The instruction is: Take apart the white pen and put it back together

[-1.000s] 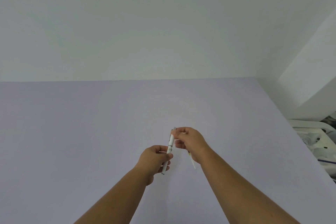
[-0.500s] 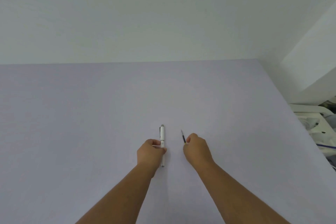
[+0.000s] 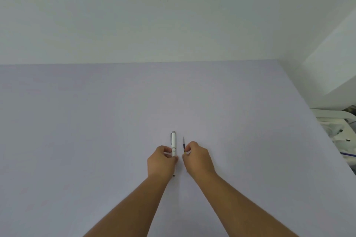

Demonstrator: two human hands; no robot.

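both hands low over the pale lilac counter, forearms coming in from the bottom edge. left hand curled, fingers closed around the lower part of the white pen body; thumb and fingertips pinch it near the join ring. pen body points away from the person, roughly straight up the frame, grey cap end and clip at the far end, small metal tip poking out below the hand by the wrist. looks like it lies on or just above the counter, cannot tell which.

right hand also curled, thumb and index pinched together on the thin dark refill. refill sticks out past the fingertips toward the far side, nearly parallel to the pen body, just beside it on the right, not touching. a small yellowish bit shows on the refill right at the pinch. the rest of the refill is hidden under the hand.

hands are close together, knuckles nearly facing, narrow gap between them. so pen is apart: body in left hand, refill in right.

counter is otherwise plain. white wall behind it. at the right edge, off the counter, some white plastic items and a bit of blue cable, too small to tell what.
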